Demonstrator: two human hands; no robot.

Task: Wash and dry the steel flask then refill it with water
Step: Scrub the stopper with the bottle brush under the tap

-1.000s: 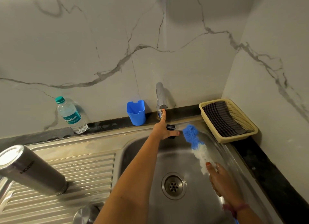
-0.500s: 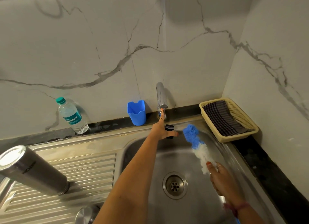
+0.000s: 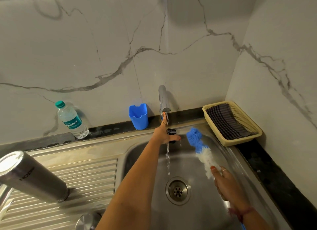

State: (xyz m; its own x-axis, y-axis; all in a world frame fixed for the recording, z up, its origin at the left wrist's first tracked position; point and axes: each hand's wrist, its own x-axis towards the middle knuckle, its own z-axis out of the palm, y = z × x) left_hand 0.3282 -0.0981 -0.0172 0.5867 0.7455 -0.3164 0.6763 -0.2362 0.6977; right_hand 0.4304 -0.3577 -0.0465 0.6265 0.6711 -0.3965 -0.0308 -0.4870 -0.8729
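My left hand (image 3: 165, 132) reaches to the tap (image 3: 163, 101) at the sink's back edge, forefinger straight on it; a thin stream runs. Right hand (image 3: 226, 183) grips the bottle brush (image 3: 200, 149) beside the stream. Steel flask (image 3: 31, 176) lies on the drainboard's left edge; I should wet the bristles first, keeping the flow low.

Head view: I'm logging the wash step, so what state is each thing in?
Tap: running, thin stream into the sink.
Left hand: finger up on the tap lever.
Right hand: grips bottle brush.
Steel flask: inverted on drainboard.
Plastic bottle: capped, upright.
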